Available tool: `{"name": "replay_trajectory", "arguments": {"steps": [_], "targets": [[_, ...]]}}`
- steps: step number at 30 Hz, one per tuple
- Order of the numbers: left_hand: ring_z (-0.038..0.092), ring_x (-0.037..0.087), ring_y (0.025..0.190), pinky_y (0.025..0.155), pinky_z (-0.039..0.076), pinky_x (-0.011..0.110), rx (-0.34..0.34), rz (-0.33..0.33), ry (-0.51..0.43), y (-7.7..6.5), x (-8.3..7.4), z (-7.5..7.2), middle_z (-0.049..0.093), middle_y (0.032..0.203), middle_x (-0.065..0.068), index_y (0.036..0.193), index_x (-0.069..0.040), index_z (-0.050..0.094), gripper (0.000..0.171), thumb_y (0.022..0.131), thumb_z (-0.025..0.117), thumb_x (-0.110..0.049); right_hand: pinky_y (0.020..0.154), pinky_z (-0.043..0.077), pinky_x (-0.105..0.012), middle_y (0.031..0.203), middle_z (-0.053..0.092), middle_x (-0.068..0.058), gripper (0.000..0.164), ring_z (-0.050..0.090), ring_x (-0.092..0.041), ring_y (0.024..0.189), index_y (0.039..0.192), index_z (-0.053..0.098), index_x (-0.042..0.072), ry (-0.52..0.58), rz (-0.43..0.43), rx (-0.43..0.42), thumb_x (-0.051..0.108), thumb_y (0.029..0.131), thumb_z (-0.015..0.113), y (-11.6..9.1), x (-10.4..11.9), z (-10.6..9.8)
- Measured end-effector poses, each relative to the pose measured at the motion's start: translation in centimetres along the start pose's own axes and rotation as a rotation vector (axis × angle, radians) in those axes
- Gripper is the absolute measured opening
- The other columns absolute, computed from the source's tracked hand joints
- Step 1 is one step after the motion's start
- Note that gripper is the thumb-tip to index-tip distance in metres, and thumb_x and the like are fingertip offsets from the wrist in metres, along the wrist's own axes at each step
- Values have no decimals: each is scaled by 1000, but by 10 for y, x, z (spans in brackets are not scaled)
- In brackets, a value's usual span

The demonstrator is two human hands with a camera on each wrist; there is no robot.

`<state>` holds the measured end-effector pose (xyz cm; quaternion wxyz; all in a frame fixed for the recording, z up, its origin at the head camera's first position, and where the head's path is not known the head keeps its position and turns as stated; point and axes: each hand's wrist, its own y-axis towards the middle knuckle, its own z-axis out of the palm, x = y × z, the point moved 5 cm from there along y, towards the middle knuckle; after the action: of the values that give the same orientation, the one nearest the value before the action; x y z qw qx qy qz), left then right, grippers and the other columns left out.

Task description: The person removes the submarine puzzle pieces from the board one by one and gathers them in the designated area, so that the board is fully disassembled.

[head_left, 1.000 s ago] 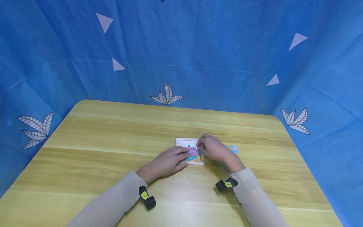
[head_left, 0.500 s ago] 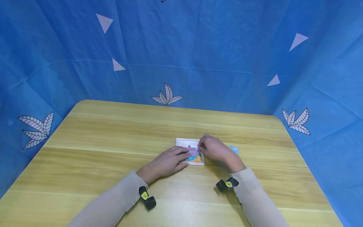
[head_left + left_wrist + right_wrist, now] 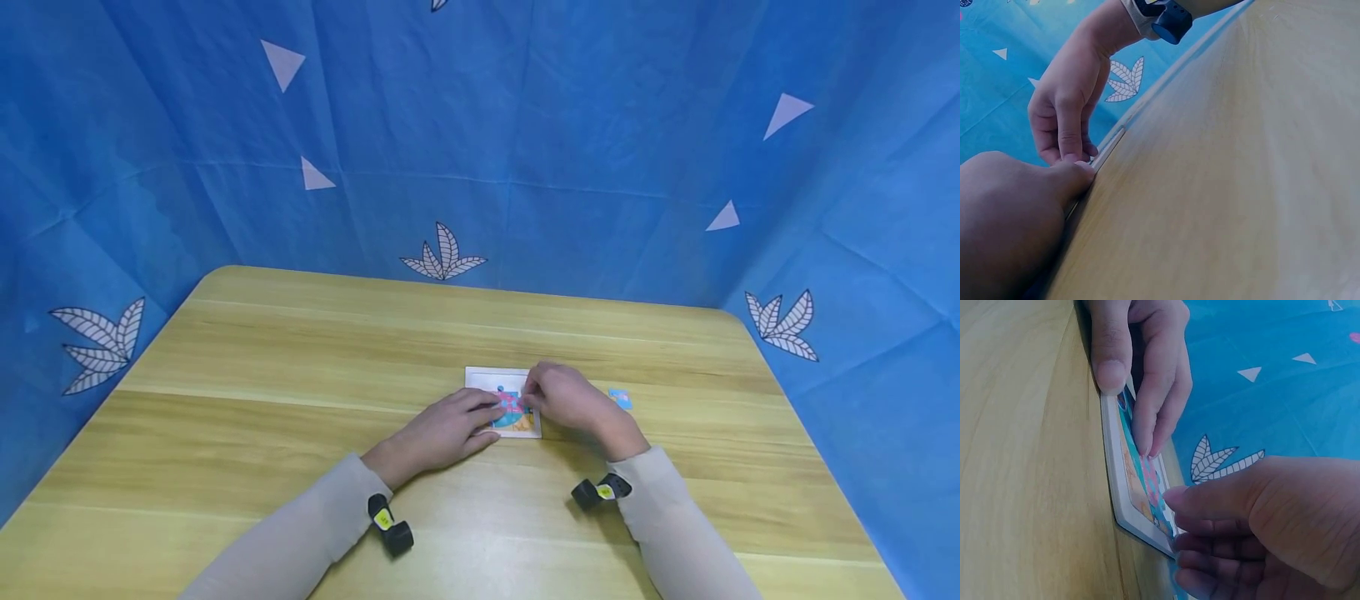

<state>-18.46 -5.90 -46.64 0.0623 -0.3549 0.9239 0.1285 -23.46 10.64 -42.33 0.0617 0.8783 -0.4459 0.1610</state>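
Observation:
A small jigsaw puzzle in a white frame tray (image 3: 491,379) lies on the table, with pink, teal and orange pieces in its lower part and bare white board above. My left hand (image 3: 448,427) rests on its left side, fingers stretched over the picture; in the right wrist view the thumb lies on the tray's rim (image 3: 1110,456). At the right side my right hand (image 3: 568,398) has thumb and curled fingers together over the picture, pinching a puzzle piece mostly hidden by the fingers. A loose blue puzzle piece (image 3: 620,398) lies right of the tray.
The wooden table (image 3: 300,350) extends around the tray on all sides. Behind it and along its sides hangs a blue cloth (image 3: 570,150) with white triangles and leaf prints. Each wrist carries a black camera on a strap.
The right fingers shift very slightly down over the picture's upper right part. The left hand, the tray and the loose piece stay in place.

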Motion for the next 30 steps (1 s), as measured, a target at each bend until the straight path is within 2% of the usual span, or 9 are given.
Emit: {"name": "replay_trajectory", "arguments": {"steps": [3, 9, 15, 22, 30], "targets": [[44, 18, 131, 111, 34, 32, -12, 5, 8, 0, 0, 0, 50, 143, 2, 141, -13, 54, 49, 102, 50, -41, 75, 51, -35, 88, 59, 2, 7, 58, -15, 79, 95, 67, 10, 4, -4, -3, 17, 94, 66, 0, 1, 1], [45, 19, 130, 111, 35, 33, -27, 32, 26, 0, 0, 2, 50, 142, 3, 140, -10, 55, 49, 102, 51, -40, 84, 52, -39, 102, 62, -2, 18, 62, -20, 93, 108, 69, 7, 19, 11, -1, 18, 95, 66, 0, 2, 5], [45, 19, 130, 111, 34, 32, -37, 38, 31, 0, 0, 0, 51, 141, 3, 140, -11, 55, 49, 102, 51, -40, 79, 51, -37, 100, 61, -1, 16, 59, -17, 86, 107, 69, 7, 28, 0, 3, 18, 95, 65, 2, 7, 6], [45, 18, 129, 110, 35, 32, -38, 28, 25, 0, 0, 0, 51, 141, 2, 140, -12, 55, 48, 102, 51, -41, 77, 51, -36, 94, 56, -1, 13, 55, -15, 81, 102, 66, 6, 46, 39, 10, 17, 95, 65, 5, 7, 11], [46, 20, 129, 111, 35, 34, -58, 40, 26, 1, 0, 1, 51, 141, 4, 138, -10, 57, 47, 101, 53, -39, 73, 51, -35, 88, 61, 2, 5, 57, -13, 79, 101, 63, 9, 161, 50, 0, 9, 96, 61, 5, 1, 9]]}}
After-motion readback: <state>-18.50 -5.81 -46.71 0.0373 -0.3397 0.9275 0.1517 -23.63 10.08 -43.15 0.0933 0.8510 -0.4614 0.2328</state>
